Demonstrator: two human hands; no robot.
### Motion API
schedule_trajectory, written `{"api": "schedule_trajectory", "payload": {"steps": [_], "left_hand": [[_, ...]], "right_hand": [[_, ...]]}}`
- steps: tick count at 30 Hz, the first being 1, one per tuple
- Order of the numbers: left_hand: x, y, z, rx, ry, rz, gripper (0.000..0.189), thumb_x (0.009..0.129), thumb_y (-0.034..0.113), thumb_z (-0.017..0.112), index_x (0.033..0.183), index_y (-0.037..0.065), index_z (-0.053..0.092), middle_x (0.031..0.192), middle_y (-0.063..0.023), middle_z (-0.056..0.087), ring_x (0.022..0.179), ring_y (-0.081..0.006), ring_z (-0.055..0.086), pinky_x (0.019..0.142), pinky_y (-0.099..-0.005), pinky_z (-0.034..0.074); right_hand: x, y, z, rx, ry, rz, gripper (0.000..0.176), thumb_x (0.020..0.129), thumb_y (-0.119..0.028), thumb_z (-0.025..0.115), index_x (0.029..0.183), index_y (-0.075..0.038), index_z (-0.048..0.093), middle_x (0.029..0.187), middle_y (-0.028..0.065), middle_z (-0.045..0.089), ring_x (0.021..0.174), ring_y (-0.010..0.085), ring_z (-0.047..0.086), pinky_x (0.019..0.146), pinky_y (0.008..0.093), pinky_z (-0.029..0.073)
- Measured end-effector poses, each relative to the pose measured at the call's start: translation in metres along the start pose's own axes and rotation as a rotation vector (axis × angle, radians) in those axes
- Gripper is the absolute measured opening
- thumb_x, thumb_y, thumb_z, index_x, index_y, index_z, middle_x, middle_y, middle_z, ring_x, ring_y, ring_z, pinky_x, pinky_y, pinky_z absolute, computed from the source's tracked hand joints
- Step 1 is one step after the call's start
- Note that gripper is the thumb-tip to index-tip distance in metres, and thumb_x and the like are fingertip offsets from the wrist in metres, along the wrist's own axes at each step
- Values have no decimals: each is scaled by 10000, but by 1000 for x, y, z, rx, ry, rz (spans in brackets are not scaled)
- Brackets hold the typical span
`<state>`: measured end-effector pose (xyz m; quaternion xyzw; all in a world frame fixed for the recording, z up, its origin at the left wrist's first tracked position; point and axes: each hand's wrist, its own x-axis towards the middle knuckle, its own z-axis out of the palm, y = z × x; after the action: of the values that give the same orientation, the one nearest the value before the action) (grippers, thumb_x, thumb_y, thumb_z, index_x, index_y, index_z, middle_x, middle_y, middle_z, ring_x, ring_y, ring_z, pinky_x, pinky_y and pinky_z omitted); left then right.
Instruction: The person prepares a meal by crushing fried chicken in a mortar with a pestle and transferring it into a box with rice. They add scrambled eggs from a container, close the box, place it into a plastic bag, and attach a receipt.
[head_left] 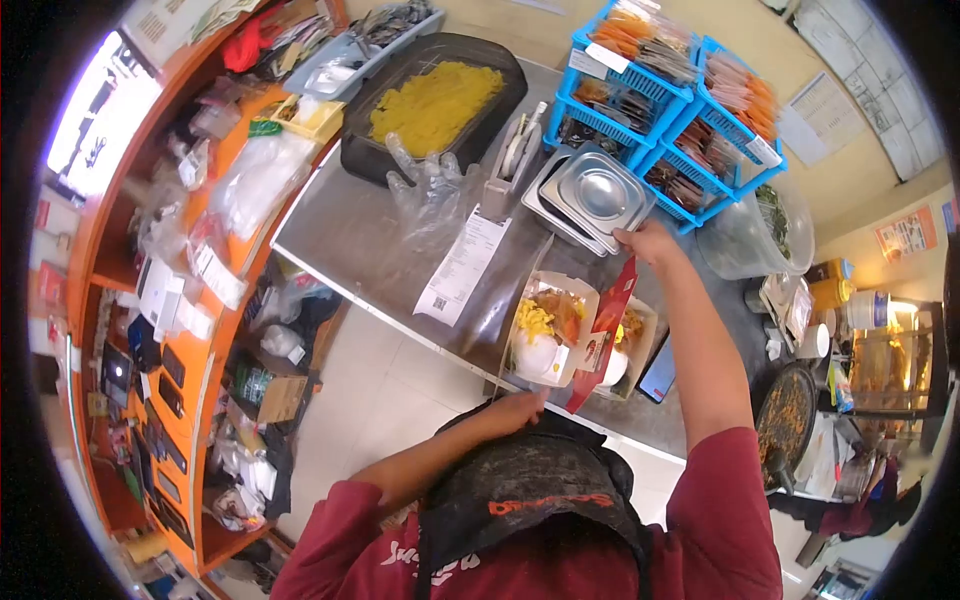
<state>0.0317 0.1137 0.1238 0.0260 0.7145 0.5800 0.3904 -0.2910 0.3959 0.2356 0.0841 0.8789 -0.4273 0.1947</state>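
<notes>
Presently at the near right corner of the lid point(603, 188): right hand point(645, 243), thumb brought in close at the rim, other fingers largely hidden; whether clamped or merely resting, cannot tell. Left hand point(512, 415) by the front edge of the bench point(360, 262), fingers curled inward, tips close to the near side of the left box point(588, 300); any hold there not confirmed. Lid located on the pan point(560, 226), toward the back of the bench, apparently askew, with a dark gap at the left side.

Judged in hand: handling of the lid. Recommended: pinch the rim securely between thumb and fingers, lift level, avoid scraping the pan's edge. Keep forearm clear of the right box point(645, 330). Steady the left box by its outer wall only; avoid contact with the rice point(537, 355).

Noted between the boxes: raised red flap point(607, 330), liable to fold onto food if knocked. Further out: phone point(658, 372) just beside the right box, better moved away from spills; baskets point(628, 80) close behind the lid, calling for restraint when raising it; receipt point(465, 265), loose glove point(430, 190) and tray point(512, 85) to the left.
</notes>
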Motion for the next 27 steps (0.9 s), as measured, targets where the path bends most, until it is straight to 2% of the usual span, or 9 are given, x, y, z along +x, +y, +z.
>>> {"api": "schedule_trajectory", "payload": {"steps": [2,7,10,12,15,18,19,22,27], "left_hand": [[12,6,11,-110,69,-92,628,1047,566,460,1088,-34,642,923,-178,701,729,-259,696,641,-395,561],[2,10,8,-496,381,-257,440,1058,366,471,1045,-49,617,853,-169,700,629,-256,707,518,-444,555],[-30,61,-21,-209,729,-226,321,1029,234,484,992,-62,601,802,-222,697,702,-357,725,598,-516,561],[-24,22,-50,302,860,-108,255,1006,165,492,982,-68,592,804,-312,670,774,-476,688,669,-560,539],[-43,60,-70,573,993,78,161,970,90,511,952,-55,580,851,-347,644,834,-547,633,730,-594,511],[-54,65,-95,670,1007,243,133,959,69,521,901,-43,563,856,-325,644,807,-540,634,715,-610,501],[-59,63,-106,669,994,246,127,956,64,521,895,-40,558,857,-322,640,813,-539,632,722,-609,499],[-69,58,-152,673,929,270,113,954,59,523,899,-36,553,861,-320,631,840,-533,628,744,-602,496],[-65,32,-225,627,696,191,145,949,111,598,972,-31,582,857,-296,639,908,-491,633,781,-551,509]], "right_hand": [[14,8,-1,17,-36,-23,371,923,-385,768,1049,-36,745,893,82,712,797,161,656,658,342,501],[-53,-17,-6,-94,368,-113,496,976,-429,693,1198,14,677,964,137,709,836,217,665,723,363,523],[-113,-11,-4,-120,582,-447,488,1004,-398,660,1273,8,629,1114,175,659,977,249,650,847,390,525],[-175,-35,2,-25,537,-575,469,955,-345,703,1272,-5,639,1170,225,632,1100,356,626,961,440,503],[-233,-67,21,-208,463,-830,445,924,-242,702,1288,-1,621,1163,230,630,1072,391,622,943,469,513],[-257,-86,47,-342,425,-762,460,889,-158,667,1314,1,596,1166,231,622,1072,412,619,950,491,512],[-254,-79,57,-432,316,-698,650,832,-71,699,1442,-7,484,1374,249,535,1244,446,554,1063,470,470],[-253,-88,88,-661,309,-611,638,829,-81,704,1426,-4,492,1328,247,578,1241,429,559,1069,484,465],[-232,-109,157,-738,168,-335,584,843,-114,720,1381,-24,508,1103,199,693,989,387,684,899,499,535]]}}
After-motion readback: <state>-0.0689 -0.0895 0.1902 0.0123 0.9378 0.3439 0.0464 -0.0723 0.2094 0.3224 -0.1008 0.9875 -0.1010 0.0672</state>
